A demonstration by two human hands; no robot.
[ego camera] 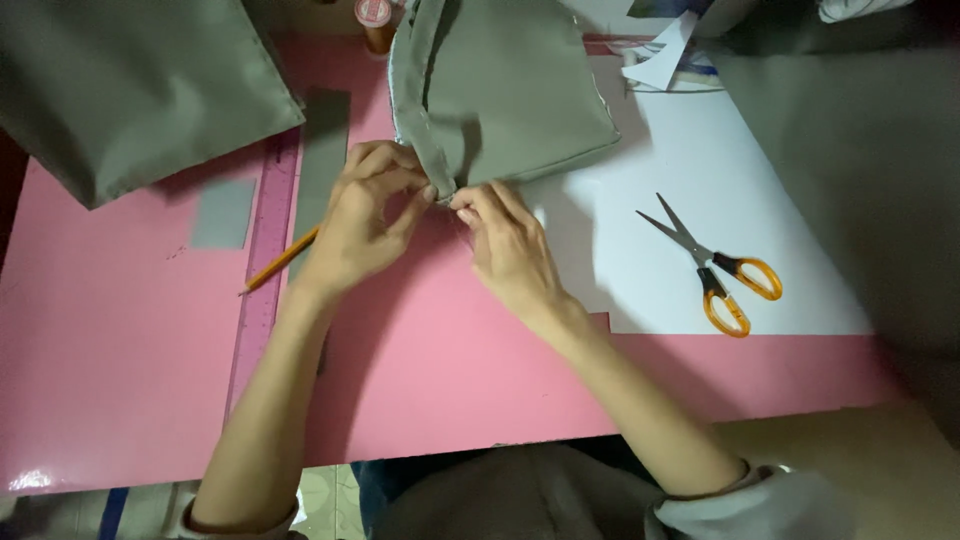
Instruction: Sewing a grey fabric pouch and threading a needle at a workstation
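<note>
Both hands pinch the sewn grey-green fabric piece's corner.
Left hand (pixel 362 222) and right hand (pixel 505 240) fingertips grip the fabric piece (pixel 500 90) near the pink table's (pixel 120 380) far edge; judged best worked gently, keeping the seam taut.

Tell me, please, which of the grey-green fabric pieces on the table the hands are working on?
The sewn fabric piece at top centre: both the left hand and right hand pinch its lower corner. The larger fabric piece at top left lies untouched.

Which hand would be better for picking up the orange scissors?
Probably the right hand: the orange-handled metal scissors lie open on the white sheet on its side, while the left hand pinches the grey-green fabric piece.
</note>
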